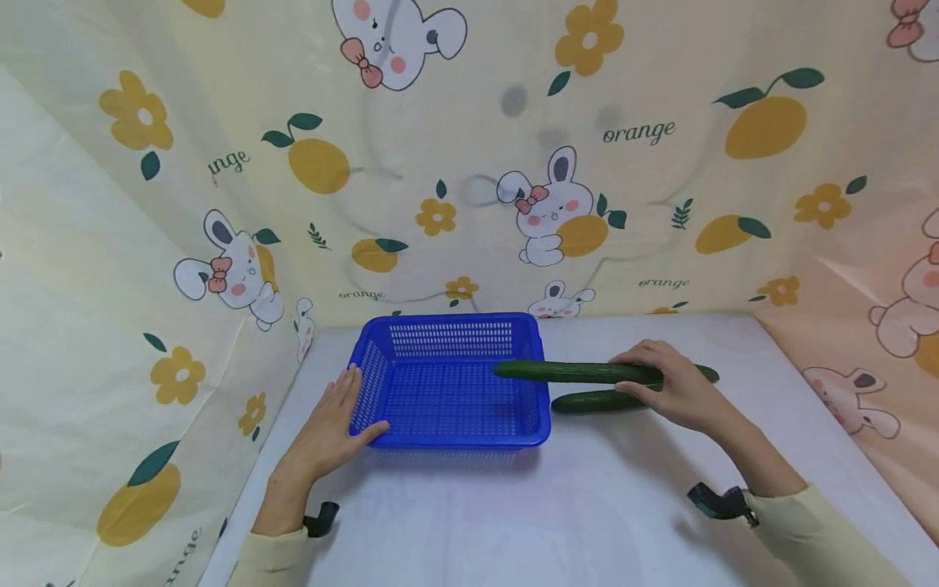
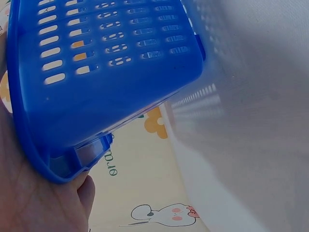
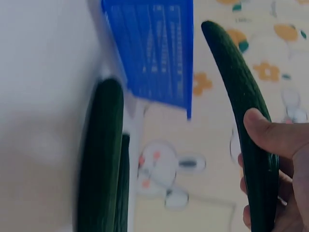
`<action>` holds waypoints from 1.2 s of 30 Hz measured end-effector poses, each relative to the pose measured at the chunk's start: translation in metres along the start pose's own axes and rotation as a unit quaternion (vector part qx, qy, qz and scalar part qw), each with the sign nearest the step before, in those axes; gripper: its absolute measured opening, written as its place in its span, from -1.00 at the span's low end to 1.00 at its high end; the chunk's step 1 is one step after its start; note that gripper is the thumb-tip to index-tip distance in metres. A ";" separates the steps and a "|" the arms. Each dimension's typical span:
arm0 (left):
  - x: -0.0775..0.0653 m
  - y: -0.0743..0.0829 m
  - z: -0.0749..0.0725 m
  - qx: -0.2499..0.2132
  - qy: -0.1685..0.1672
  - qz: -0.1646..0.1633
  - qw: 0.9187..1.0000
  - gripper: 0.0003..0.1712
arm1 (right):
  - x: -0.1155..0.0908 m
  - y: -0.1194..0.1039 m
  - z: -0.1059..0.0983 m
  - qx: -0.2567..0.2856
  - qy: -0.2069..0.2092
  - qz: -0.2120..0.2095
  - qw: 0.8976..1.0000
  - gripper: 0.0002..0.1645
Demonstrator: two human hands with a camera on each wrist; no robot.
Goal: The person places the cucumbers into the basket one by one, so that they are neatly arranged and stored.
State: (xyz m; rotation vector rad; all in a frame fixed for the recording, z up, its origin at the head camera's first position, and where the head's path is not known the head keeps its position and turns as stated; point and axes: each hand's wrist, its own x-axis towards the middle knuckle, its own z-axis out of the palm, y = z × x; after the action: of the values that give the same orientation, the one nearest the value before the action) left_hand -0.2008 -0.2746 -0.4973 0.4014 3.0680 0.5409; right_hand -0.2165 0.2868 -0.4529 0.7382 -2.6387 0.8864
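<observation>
My right hand [image 1: 671, 387] grips a long dark green cucumber [image 1: 565, 372], thumb on one side and fingers round the other, as the right wrist view shows. The cucumber is raised off the table, its tip over the right rim of a blue plastic basket [image 1: 447, 440]. Below it, another cucumber [image 3: 101, 159] lies on the table beside the basket, with a further cucumber [image 3: 124, 179] partly hidden behind. My left hand [image 1: 326, 428] rests against the basket's left side, fingers extended along the rim and thumb at the front corner.
The basket stands on a white table [image 1: 469, 522]. A patterned cloth [image 1: 455, 163] with rabbits and oranges rises behind the table and along both sides. Each wrist carries a small black camera, such as the left wrist camera [image 1: 321, 519].
</observation>
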 end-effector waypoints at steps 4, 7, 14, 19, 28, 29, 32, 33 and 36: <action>0.000 0.000 0.000 0.003 0.003 0.000 1.000 0.31 | 0.018 -0.017 0.018 0.017 -0.024 0.011 1.000 -0.59; 0.000 0.001 -0.001 0.005 0.003 0.002 1.000 0.32 | 0.031 -0.030 0.033 0.028 -0.035 0.007 0.999 -0.60; 0.000 0.000 -0.003 0.003 0.006 0.010 1.000 0.32 | 0.058 -0.060 0.067 0.028 -0.045 -0.012 0.999 -0.64; 0.000 -0.001 -0.002 0.003 0.004 0.012 1.000 0.32 | 0.075 -0.079 0.091 0.014 -0.047 -0.023 0.999 -0.62; 0.000 -0.001 -0.002 0.005 0.004 0.015 1.000 0.32 | 0.094 -0.103 0.136 -0.001 -0.072 -0.009 0.997 -0.65; 0.000 -0.001 -0.002 0.005 0.004 0.015 1.000 0.32 | 0.096 -0.105 0.140 0.000 -0.074 -0.007 0.997 -0.65; 0.000 -0.001 -0.002 0.003 0.004 0.014 1.000 0.33 | 0.100 -0.110 0.149 0.009 -0.082 0.001 0.997 -0.66; 0.000 -0.001 -0.002 0.002 0.003 0.014 1.000 0.33 | 0.102 -0.111 0.151 0.013 -0.084 0.004 0.996 -0.67; 0.000 -0.002 -0.001 0.000 0.002 0.014 1.000 0.33 | 0.105 -0.114 0.159 0.024 -0.087 0.012 0.996 -0.68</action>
State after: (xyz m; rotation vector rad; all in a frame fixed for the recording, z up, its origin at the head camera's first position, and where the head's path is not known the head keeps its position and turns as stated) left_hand -0.2014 -0.2769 -0.4969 0.4450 3.0713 0.5422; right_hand -0.2557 0.0702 -0.4803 0.8308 -2.7913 0.9351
